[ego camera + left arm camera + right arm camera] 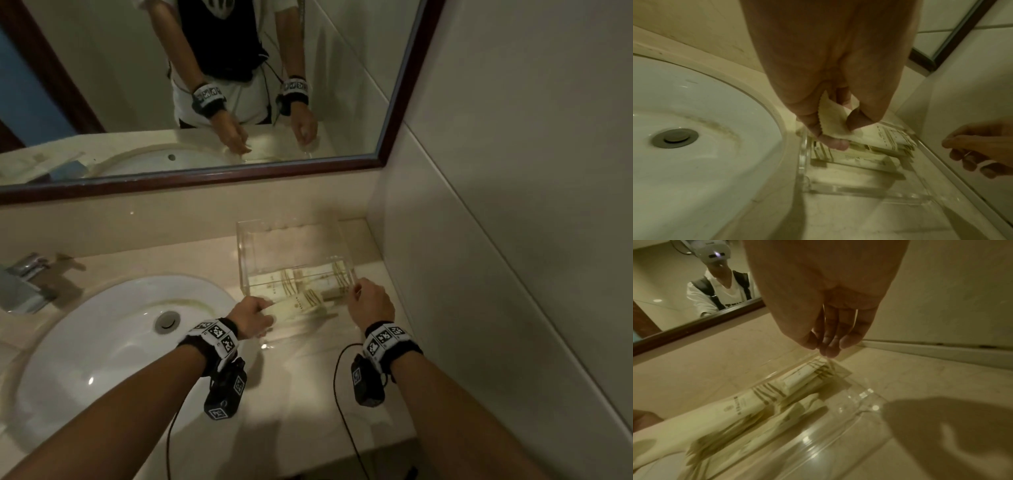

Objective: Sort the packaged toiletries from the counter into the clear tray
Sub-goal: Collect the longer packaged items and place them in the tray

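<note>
Item: cream sachet [836, 123], pinched at its serrated end between thumb and fingers of the left hand [251, 317]; long axis runs away from that hand toward the right hand [371, 301]. Location: over the near rim of the clear tray [246, 253], which lies just ahead of both hands. Tray holds several like packets [308, 277]. Right hand: fingers loosely curled, apparently empty, beside the tray's right wall. Surround: counter [308, 394], sink [113, 325] left of the holding hand.

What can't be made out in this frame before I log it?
- Printing on the packet that the left hand pinches: blurred, all views.
- How many packets lie in the clear tray: overlapping, glare on its walls.
- Whether the right hand touches the tray: head view hides its fingertips.
</note>
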`<act>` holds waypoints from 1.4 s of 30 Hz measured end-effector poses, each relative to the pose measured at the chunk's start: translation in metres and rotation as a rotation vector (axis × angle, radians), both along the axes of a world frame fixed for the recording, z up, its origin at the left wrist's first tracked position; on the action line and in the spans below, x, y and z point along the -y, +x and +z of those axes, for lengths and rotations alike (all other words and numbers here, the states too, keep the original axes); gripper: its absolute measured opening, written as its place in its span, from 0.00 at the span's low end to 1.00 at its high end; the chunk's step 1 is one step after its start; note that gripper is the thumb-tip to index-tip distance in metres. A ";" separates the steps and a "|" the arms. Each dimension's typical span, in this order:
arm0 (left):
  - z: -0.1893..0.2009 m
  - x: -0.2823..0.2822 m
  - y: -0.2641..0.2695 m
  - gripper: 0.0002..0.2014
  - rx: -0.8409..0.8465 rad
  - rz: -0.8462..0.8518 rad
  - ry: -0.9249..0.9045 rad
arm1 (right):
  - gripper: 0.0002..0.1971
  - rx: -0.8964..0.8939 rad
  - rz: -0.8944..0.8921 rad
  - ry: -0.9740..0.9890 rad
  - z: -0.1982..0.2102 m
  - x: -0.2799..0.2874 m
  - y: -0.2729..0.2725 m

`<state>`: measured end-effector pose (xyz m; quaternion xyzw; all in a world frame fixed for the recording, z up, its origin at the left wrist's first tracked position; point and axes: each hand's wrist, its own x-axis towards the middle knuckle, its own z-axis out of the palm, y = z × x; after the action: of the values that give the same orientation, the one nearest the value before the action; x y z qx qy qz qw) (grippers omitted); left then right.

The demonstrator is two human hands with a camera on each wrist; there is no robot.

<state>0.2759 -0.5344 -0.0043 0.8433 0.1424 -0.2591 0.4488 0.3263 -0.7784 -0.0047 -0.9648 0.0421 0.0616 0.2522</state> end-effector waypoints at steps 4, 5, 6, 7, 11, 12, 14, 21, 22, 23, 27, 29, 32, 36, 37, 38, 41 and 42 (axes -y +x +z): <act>-0.016 0.012 0.009 0.05 0.001 0.007 0.007 | 0.08 -0.017 -0.073 -0.027 0.002 0.022 -0.003; -0.018 0.015 0.011 0.05 -0.001 0.000 0.007 | 0.08 -0.022 -0.084 -0.031 0.002 0.026 -0.003; -0.022 0.017 0.013 0.07 -0.003 -0.003 0.011 | 0.08 -0.026 -0.096 -0.032 0.002 0.029 -0.004; -0.025 0.017 0.015 0.08 -0.005 -0.005 0.021 | 0.08 -0.029 -0.106 -0.030 0.002 0.032 -0.003; -0.033 0.023 0.017 0.13 0.043 -0.010 0.079 | 0.07 -0.040 -0.117 -0.038 -0.004 0.037 -0.003; -0.033 0.024 0.015 0.14 0.089 -0.026 0.119 | 0.07 -0.043 -0.120 -0.038 -0.006 0.037 -0.004; -0.037 0.025 0.008 0.20 0.196 -0.058 0.145 | 0.07 -0.055 -0.119 -0.036 -0.008 0.037 -0.004; -0.041 0.025 0.006 0.26 0.313 -0.310 0.317 | 0.07 -0.075 -0.074 -0.051 -0.010 0.030 -0.003; -0.041 0.024 0.005 0.27 0.321 -0.339 0.339 | 0.07 -0.079 -0.068 -0.053 -0.010 0.030 -0.002; -0.040 0.024 0.003 0.28 0.322 -0.366 0.365 | 0.07 -0.081 -0.064 -0.054 -0.009 0.030 -0.001; -0.040 0.022 0.001 0.31 0.347 -0.459 0.541 | 0.07 -0.084 -0.063 -0.054 -0.008 0.030 0.001; -0.042 0.021 0.002 0.31 0.394 -0.501 0.617 | 0.07 -0.085 -0.061 -0.043 -0.009 0.029 0.003; -0.043 0.017 0.004 0.29 0.471 -0.580 0.717 | 0.07 -0.081 -0.049 -0.037 -0.011 0.025 0.005; -0.045 0.018 0.004 0.32 0.533 -0.659 0.838 | 0.08 -0.097 -0.044 -0.022 -0.011 0.022 0.005; -0.045 0.018 0.005 0.34 0.553 -0.658 0.834 | 0.08 -0.102 -0.040 -0.020 -0.012 0.022 0.005; -0.046 0.019 0.006 0.34 0.569 -0.659 0.827 | 0.08 -0.106 -0.039 -0.020 -0.011 0.022 0.006; -0.045 0.024 0.008 0.32 0.544 -0.702 0.805 | 0.07 -0.110 -0.041 -0.018 -0.011 0.024 0.007; -0.044 0.026 0.009 0.30 0.505 -0.706 0.782 | 0.07 -0.112 -0.041 -0.018 -0.011 0.024 0.007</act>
<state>0.2850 -0.5606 -0.0483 0.9783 -0.1737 -0.1122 0.0108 0.3334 -0.8025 -0.0152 -0.9609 0.0766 0.1099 0.2421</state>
